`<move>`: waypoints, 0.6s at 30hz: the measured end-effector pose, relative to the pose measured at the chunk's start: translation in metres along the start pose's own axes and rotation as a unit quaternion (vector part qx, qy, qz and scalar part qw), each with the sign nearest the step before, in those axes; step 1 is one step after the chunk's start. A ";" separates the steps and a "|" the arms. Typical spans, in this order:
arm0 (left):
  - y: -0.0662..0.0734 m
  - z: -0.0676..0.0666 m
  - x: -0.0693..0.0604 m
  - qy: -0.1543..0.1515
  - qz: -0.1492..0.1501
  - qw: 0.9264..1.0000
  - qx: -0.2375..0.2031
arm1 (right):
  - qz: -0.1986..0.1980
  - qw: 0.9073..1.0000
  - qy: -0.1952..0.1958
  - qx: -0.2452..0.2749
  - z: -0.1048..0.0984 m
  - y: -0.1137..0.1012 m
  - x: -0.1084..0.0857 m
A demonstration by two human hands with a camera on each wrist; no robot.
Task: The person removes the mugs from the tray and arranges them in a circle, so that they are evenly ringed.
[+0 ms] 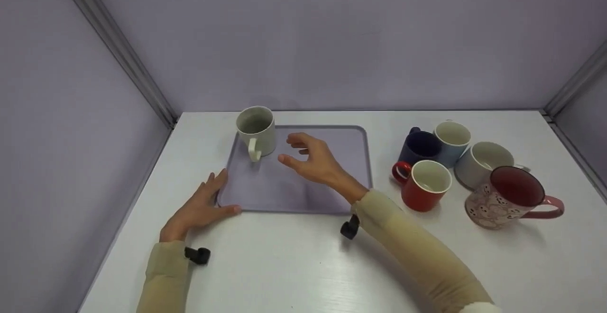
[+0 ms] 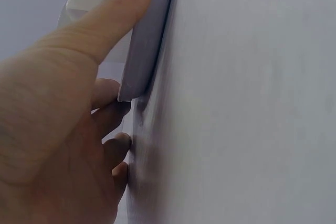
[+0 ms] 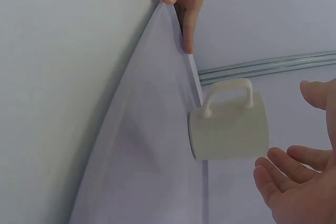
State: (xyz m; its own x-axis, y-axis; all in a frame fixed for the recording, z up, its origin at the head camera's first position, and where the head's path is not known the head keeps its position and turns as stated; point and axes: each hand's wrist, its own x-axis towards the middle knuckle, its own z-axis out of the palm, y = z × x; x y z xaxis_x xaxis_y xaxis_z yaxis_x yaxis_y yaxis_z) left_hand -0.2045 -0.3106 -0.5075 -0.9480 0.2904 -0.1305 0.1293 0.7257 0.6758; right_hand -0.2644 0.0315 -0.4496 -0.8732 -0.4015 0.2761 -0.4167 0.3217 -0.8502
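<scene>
A white mug (image 1: pixel 258 133) stands upright at the far left of the grey-lilac tray (image 1: pixel 284 199), its handle facing the near side. My right hand (image 1: pixel 313 160) hovers above the tray, just right of the mug. Its fingers are loosely bent, with nothing between them and the thumb; the right wrist view shows a gap between hand (image 3: pixel 304 182) and mug (image 3: pixel 231 129). My left hand (image 1: pixel 201 205) rests at the tray's near left corner, the thumb along the front edge and the fingers along the left side. In the left wrist view its thumb (image 2: pixel 100 24) touches the tray rim (image 2: pixel 144 51).
On the right stands a cluster of mugs: dark blue (image 1: pixel 422 146), light blue (image 1: pixel 453 142), red (image 1: pixel 422 192), pale grey (image 1: pixel 481 163) and a patterned one with a red handle (image 1: pixel 498 204). Walls (image 1: pixel 303 42) close off the back and both sides of the white table (image 1: pixel 284 261).
</scene>
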 end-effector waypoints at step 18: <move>0.001 0.000 -0.001 0.005 -0.004 1.000 0.003 | 0.065 0.995 0.006 0.078 0.076 0.004 0.040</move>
State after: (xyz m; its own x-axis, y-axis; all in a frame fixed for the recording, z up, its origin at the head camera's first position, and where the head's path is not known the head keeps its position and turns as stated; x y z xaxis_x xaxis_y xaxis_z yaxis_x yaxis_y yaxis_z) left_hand -0.2035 -0.3101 -0.5069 -0.9520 0.2784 -0.1272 0.1242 0.7312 0.6708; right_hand -0.2819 -0.0483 -0.4754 -0.9205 -0.3551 0.1627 -0.2560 0.2339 -0.9380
